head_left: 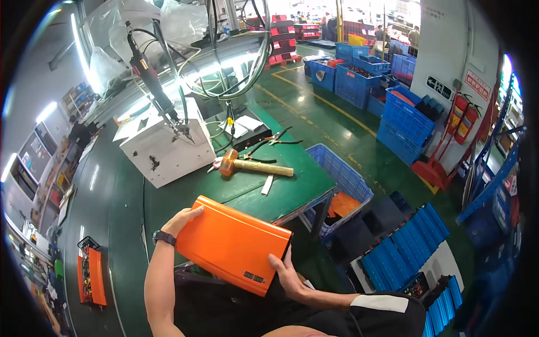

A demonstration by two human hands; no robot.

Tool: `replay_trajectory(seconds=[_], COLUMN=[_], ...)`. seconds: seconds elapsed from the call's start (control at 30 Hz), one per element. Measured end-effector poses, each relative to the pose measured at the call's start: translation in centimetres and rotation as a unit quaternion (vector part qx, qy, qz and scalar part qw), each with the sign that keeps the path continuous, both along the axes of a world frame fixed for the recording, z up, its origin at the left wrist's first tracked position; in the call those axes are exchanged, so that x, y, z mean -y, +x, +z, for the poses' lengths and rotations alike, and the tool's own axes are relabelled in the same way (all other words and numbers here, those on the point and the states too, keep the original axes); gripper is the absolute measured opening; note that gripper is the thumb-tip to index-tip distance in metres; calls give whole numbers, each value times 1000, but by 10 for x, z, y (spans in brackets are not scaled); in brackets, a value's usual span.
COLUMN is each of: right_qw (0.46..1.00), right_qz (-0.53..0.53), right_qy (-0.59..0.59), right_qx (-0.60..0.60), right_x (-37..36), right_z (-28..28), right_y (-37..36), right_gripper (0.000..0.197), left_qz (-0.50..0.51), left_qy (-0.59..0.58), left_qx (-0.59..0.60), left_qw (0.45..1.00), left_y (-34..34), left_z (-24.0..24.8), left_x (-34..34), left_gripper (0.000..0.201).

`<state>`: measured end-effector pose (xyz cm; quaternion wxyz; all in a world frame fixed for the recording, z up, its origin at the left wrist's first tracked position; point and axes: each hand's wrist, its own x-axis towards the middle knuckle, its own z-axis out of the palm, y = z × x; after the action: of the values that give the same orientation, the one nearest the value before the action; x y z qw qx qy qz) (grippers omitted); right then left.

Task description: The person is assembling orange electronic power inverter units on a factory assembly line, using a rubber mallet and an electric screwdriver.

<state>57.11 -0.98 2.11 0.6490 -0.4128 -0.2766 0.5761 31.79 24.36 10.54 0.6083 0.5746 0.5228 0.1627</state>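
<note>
Between my two hands is an orange metal casing [233, 241], flat and box-like, with a small dark display window near its lower right corner. My left hand [181, 221] grips its upper left end, thumb on top. At the right end my right hand [285, 274] holds the edge, thumb on the face and fingers underneath, partly hidden. Beyond the casing, a mallet [258, 167] with an amber head lies on the green workbench [247, 196]. Behind it are pliers [275, 139]. A power screwdriver [150, 78] hangs over a white box [168, 149].
Left on the green surface is an open orange housing [91, 275] with wiring inside. A blue crate [337, 174] with orange pieces stands beyond the bench's right edge. Blue finned casings [404, 238] are stacked at lower right. Cables [247, 84] hang above the bench.
</note>
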Motion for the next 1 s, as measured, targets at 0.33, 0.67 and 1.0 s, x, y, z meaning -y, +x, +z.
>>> replay_trajectory(seconds=[0.33, 0.67, 1.0], right_qw=[996, 959, 726], right_qz=[56, 100, 179], right_qy=[-75, 142, 442], right_qx=[15, 225, 495], right_x=[8, -33, -152], right_z=[40, 126, 331], right_y=[25, 24, -30], right_gripper=[103, 85, 50], left_qz=[-145, 161, 226], left_qy=[582, 700, 718], left_qx=[-111, -107, -14], left_qw=[792, 688, 658], left_y=[54, 68, 44], left_z=[23, 43, 59], left_x=[194, 201, 203], left_gripper=[97, 116, 103])
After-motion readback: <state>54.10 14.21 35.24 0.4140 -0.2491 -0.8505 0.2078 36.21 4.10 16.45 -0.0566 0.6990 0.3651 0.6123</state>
